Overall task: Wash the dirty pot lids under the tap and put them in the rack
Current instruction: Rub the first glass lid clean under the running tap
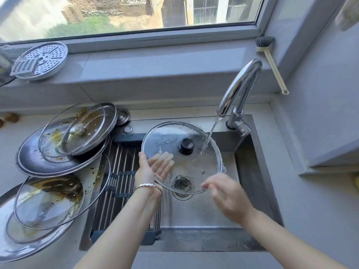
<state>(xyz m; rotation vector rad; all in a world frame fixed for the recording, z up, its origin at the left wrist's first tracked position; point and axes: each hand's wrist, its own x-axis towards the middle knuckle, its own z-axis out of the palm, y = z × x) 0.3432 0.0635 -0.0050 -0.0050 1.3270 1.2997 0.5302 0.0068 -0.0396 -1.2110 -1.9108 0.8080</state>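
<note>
Head view: our right hand (229,197) is motion-blurred at the near rim of the glass lid (171,136); we cannot tell whether it grips or only touches. Dirty lids (58,152) piled on the counter run off the frame edge. Our left hand (153,167) lies under the lid, fingers straight and seen through the glass, thumb at the rim. Lid held tilted over the sink (250,171), water from the tap (240,88) striking its right side. Rack (120,162) just beside it, bare.
</note>
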